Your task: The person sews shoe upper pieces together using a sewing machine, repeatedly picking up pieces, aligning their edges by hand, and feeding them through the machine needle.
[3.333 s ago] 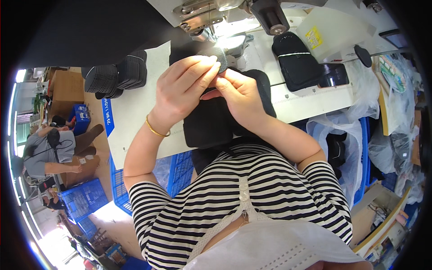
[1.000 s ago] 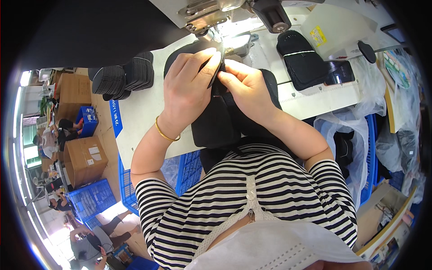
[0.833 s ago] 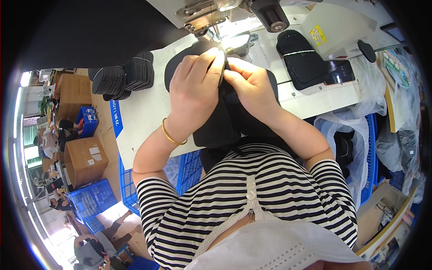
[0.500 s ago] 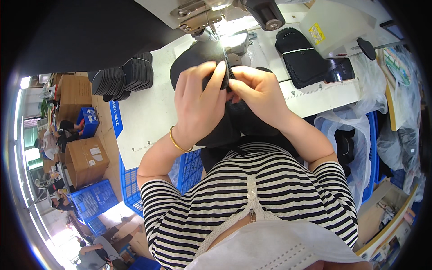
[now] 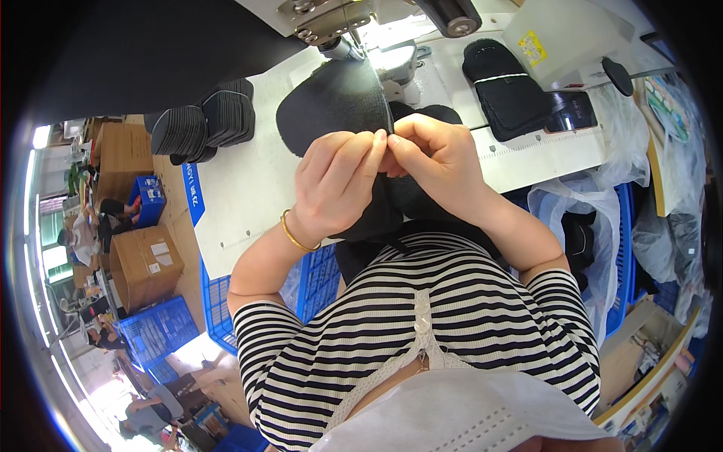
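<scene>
A black, rounded fabric piece (image 5: 324, 105) lies under the head of a sewing machine (image 5: 331, 26), its right edge running up to the lit needle area. My left hand (image 5: 339, 177) pinches the near end of that edge between thumb and fingers. Right against it, my right hand (image 5: 440, 162) pinches the same edge, fingertips nearly touching the left ones. More black fabric (image 5: 410, 200) hangs below my hands toward my lap. What exactly sits between the fingertips is partly hidden.
Stacked black pieces (image 5: 203, 124) stand on the left of the white machine table (image 5: 241, 203). A banded black bundle (image 5: 504, 90) and a phone (image 5: 570, 111) lie at the right. Blue crates (image 5: 320, 282) sit below; a plastic-lined one (image 5: 621, 264) is at right. People work far left.
Both hands have come slightly nearer to me along the edge, and their fingertips have drawn together. More of the black piece's surface now shows, flatter beneath the machine head.
</scene>
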